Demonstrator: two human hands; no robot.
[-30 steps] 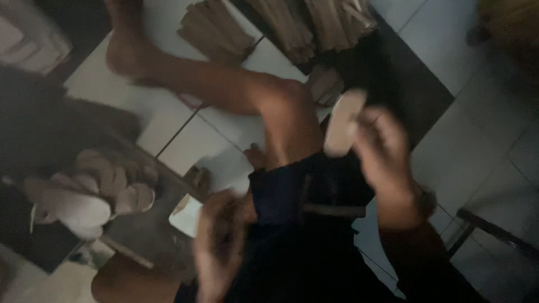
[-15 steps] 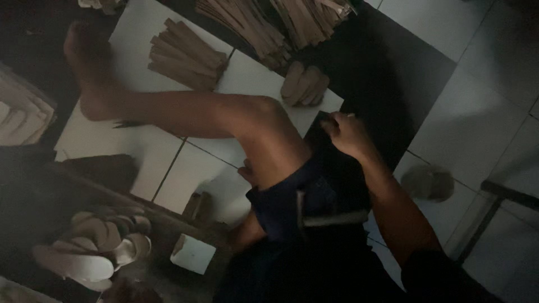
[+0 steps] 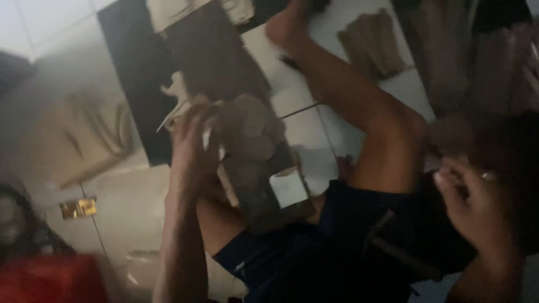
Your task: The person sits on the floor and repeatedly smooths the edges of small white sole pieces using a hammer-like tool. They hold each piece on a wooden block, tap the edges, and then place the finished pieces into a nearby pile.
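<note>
The picture is blurred. My left hand (image 3: 193,147) reaches forward onto a pile of flat tan oval pieces (image 3: 250,124) lying on a dark board (image 3: 255,196). Something thin and pale shows at its fingers, but I cannot tell whether it is gripped. My right hand (image 3: 467,197) hovers at the right with its fingers curled, just beside my bent knee; whether it holds anything is unclear. My bare leg (image 3: 359,106) stretches away over the white tiled floor, above my dark shorts (image 3: 348,241).
A small white block (image 3: 288,188) sits on the board near my thigh. Bundles of wooden sticks (image 3: 371,44) lie on the floor at the top right. A small golden object (image 3: 78,207) and a red thing (image 3: 50,279) are at the lower left.
The view has swung to the left. My left hand has come up onto the pile of tan pieces. My right hand has left my knee and shifted to the right.
</note>
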